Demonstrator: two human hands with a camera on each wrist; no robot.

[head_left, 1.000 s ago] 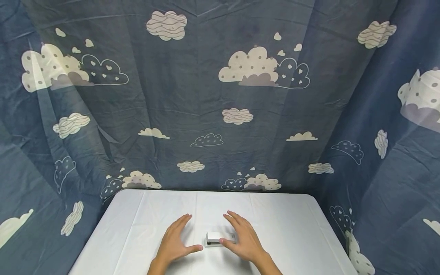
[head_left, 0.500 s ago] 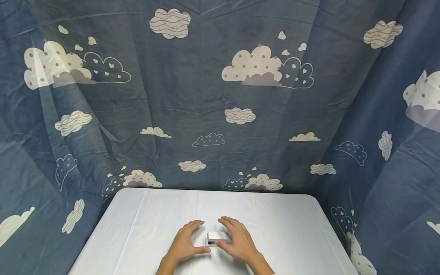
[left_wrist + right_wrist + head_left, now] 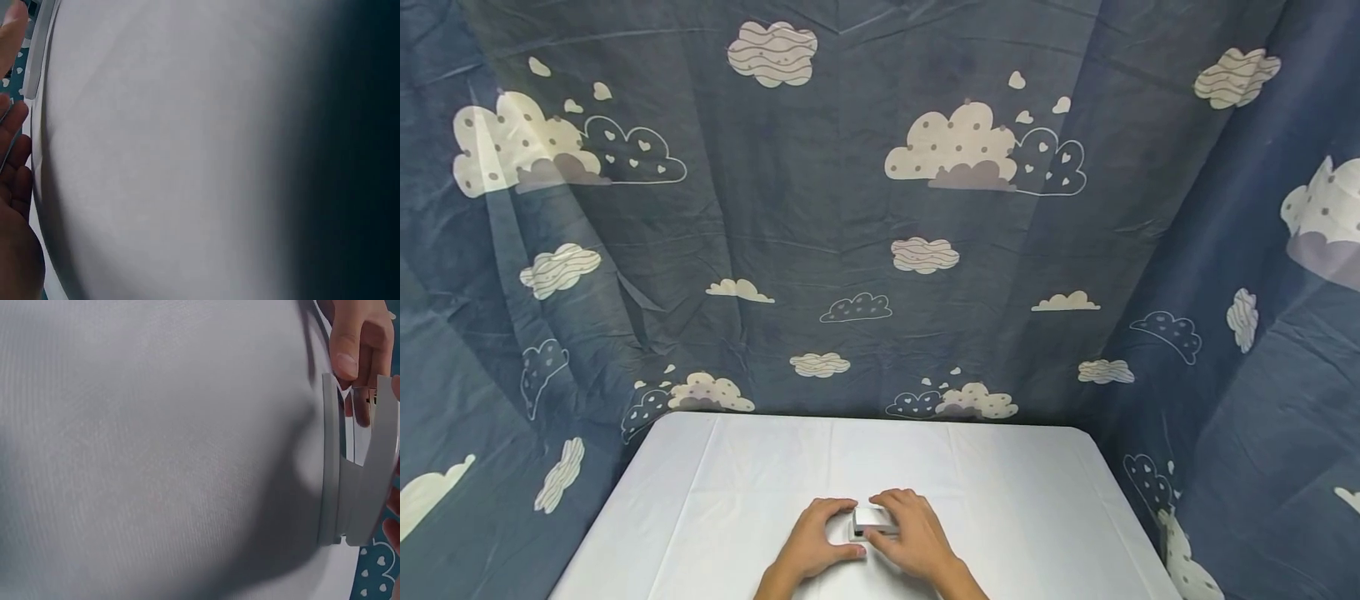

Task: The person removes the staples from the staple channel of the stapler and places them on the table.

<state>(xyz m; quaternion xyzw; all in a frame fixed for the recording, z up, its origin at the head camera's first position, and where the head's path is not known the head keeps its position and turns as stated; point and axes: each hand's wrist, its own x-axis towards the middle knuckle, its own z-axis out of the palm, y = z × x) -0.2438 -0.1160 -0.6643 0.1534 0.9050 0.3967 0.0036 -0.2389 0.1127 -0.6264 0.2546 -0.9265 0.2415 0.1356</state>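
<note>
A white and grey stapler (image 3: 876,521) lies on the white table, small in the head view. In the right wrist view the stapler (image 3: 375,475) shows side-on at the right edge, its upper arm apart from its base at the front end. My left hand (image 3: 815,540) curves about the stapler's left end, thumb and fingers spread apart. Over the stapler's right part is my right hand (image 3: 916,535), its thumb at the near side and its fingers at the far side, hiding that end. Whether it touches the stapler is hard to tell.
The white cloth-covered table (image 3: 730,483) has a straight far edge and rounded corners. A dark blue curtain (image 3: 820,217) with cloud prints hangs behind it and at both sides.
Both hands have come closer together and lower about the stapler, the left moving right and the right moving slightly left. The stapler stays in place on the table.
</note>
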